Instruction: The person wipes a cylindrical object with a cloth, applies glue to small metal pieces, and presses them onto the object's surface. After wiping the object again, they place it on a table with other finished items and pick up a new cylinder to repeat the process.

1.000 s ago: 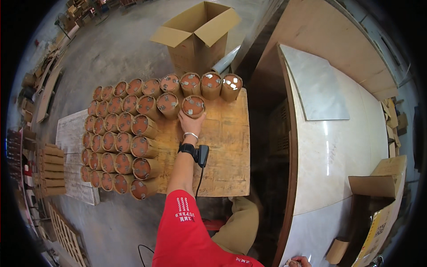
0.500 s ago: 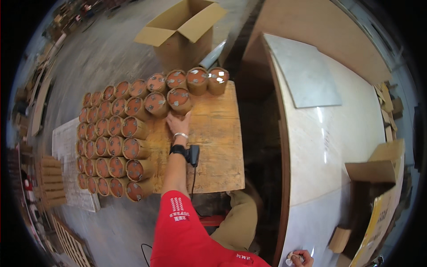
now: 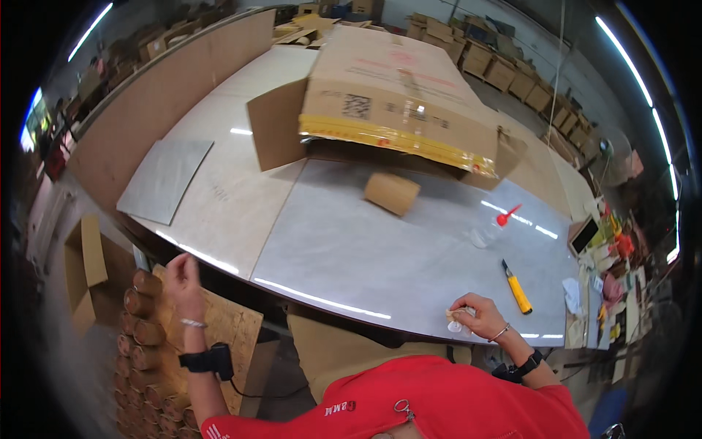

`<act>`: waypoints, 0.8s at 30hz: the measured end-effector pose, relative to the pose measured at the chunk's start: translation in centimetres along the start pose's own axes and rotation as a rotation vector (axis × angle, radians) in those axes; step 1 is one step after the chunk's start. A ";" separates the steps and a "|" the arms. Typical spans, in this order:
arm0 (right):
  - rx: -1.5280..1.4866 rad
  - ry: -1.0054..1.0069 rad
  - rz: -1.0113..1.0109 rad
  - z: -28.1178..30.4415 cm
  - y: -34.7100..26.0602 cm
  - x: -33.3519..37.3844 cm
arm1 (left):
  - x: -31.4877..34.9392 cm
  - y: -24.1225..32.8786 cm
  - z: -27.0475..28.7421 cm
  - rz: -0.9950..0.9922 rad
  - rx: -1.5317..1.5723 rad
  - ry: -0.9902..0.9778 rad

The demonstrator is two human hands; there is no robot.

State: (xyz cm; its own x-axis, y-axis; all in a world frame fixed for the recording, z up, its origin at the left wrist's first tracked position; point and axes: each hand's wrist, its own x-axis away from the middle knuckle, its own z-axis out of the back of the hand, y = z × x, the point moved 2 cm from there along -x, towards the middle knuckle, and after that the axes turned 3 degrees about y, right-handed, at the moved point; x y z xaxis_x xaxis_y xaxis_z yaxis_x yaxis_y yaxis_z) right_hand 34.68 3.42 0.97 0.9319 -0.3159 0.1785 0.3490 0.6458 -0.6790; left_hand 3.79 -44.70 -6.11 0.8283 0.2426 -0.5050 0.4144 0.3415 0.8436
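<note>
My left hand (image 3: 184,287) is lifted between the worktable and a lower wooden board, with fingers loosely bent and nothing visible in them. Below it, brown cardboard tubes (image 3: 146,358) with reddish-brown ends stand grouped on the wooden board (image 3: 238,311). At the worktable's near edge, my right hand (image 3: 479,316) pinches a small whitish piece (image 3: 456,322), too small to name, with a pale round bit showing under the fingers. One more brown cardboard tube (image 3: 393,194) lies on its side on the grey tabletop (image 3: 344,241), just before a big carton (image 3: 395,88).
The carton lies on its side with its flaps toward me. A yellow utility knife (image 3: 518,287) and a clear bottle with a red nozzle (image 3: 491,228) are at right. A grey sheet (image 3: 166,181) lies at left, above an open box (image 3: 86,271) on the floor.
My view has swung right, from the tubes to the worktable. My left hand has come away from the tube it was touching; my right hand still pinches the small piece.
</note>
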 end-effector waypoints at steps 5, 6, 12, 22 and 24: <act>-0.179 0.110 -0.042 1.2 6.4 3.6 | 3.9 12.1 -15.2 -0.345 -0.070 -0.604; -0.212 0.122 -0.015 1.0 7.0 3.9 | 4.9 14.3 -17.6 -0.556 -0.162 -0.632; -0.389 0.208 0.037 1.1 10.8 4.1 | 7.0 19.4 -30.7 -0.976 -0.534 -0.848; -0.570 0.225 -0.043 1.0 13.4 3.1 | 5.5 17.9 -37.8 -0.860 -0.825 -1.115; -0.584 0.217 -0.040 1.1 13.7 3.2 | 5.9 18.4 -37.7 -0.760 -0.813 -1.161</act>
State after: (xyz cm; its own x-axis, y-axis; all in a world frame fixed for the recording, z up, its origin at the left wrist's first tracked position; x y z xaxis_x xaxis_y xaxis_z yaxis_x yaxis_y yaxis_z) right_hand 42.56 12.05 -6.97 0.8564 -0.5055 0.1049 0.2145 0.1635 -0.9629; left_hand 2.07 -2.77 -0.48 0.5158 -0.8565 -0.0173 0.8559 0.5161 -0.0328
